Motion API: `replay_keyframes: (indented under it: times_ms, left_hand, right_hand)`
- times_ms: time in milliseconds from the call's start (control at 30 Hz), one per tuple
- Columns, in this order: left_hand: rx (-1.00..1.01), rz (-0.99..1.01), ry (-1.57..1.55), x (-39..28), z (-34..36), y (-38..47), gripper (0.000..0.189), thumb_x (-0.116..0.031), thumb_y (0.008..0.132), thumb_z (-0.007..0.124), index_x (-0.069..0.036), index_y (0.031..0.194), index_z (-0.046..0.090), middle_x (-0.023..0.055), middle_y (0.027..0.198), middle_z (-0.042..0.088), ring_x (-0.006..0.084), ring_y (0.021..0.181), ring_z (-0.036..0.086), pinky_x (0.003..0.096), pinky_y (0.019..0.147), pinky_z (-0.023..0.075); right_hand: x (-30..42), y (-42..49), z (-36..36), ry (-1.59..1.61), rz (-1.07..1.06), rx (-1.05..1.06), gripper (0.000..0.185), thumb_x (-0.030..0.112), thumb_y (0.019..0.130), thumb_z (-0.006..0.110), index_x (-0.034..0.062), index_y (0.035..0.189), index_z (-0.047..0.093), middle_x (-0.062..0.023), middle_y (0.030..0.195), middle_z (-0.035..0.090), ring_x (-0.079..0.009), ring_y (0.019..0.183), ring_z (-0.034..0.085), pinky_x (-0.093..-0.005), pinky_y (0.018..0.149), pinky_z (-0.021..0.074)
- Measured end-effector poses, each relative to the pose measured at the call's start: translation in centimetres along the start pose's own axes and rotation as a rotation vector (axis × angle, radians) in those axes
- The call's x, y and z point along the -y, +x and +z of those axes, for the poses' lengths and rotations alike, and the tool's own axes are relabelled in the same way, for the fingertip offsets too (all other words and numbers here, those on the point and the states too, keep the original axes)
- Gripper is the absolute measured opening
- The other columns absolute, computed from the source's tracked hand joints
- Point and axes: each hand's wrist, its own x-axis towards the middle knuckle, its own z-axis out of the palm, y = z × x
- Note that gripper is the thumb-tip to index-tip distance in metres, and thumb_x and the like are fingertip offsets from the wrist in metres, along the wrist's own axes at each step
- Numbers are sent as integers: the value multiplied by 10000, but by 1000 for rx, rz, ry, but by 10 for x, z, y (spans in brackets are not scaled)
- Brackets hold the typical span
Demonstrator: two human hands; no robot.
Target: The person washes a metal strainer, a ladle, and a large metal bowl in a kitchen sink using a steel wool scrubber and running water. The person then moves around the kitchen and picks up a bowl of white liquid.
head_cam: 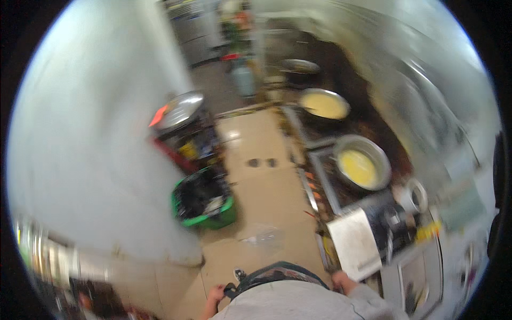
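My left hand (216, 294) hangs low at my side, against a small black object (230, 291) at my waist. Blur hides whether the fingers grip it. On the other side, my right hand (343, 281) is curled near the lower edge of a white board (356, 244); whether it touches or holds anything is unclear. A dark apron (280, 269) covers my waist. Beyond the board, a large metal pot (382, 164) with yellow liquid (357, 168) sits on the dark stove top (362, 132). Farther along stands a second metal pan with pale yellow contents (324, 105).
Tan floor tiles (260, 192) run ahead between wall and stove. A green bin (206, 222) lined with a black bag stands left, before a rack (200, 148) topped by a metal lid (180, 112). A light-blue gas cylinder (244, 80) is farther off. Clear plastic (266, 236) lies underfoot.
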Motion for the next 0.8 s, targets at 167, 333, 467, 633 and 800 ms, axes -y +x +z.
replay_keyframes:
  times_ms: [167,333,467,633,800]
  left_hand:
    - [-295,-60,-226,-63,-12,-64,367,-321,912,553,-126,1185,699,167,1039,718,325,948,688,429,837,538]
    - [-427,-156,-291,-21,34,-133,297,-267,898,584,-121,1112,729,117,997,735,303,865,699,408,777,550]
    - [-280,-287,231,36,100,-173,274,-286,870,563,-171,1025,757,104,1028,733,312,915,695,422,772,558]
    - [41,-334,43,76,145,-208,297,-262,752,637,-207,1019,757,57,1024,736,276,945,699,426,755,563]
    - [103,-178,32,97,131,-190,372,-249,696,695,-224,1062,752,38,1034,739,245,951,706,400,754,563]
  right_hand:
    - [-52,56,14,-252,-198,190,372,378,798,590,206,1097,730,-69,1090,717,-273,1036,676,-415,823,539]
    - [-29,104,-98,-638,-264,136,353,417,748,637,242,1043,720,1,945,722,-249,928,686,-421,759,540]
    - [19,129,-189,-522,-403,-205,182,310,779,622,148,754,703,-51,736,686,-260,721,672,-424,610,519]
    - [79,148,-222,799,-165,-328,175,26,821,573,17,664,647,-75,536,560,-231,407,541,-351,396,445]
    - [90,85,-197,-292,-234,-512,265,231,878,526,42,915,708,-180,861,688,-375,834,662,-498,767,517]
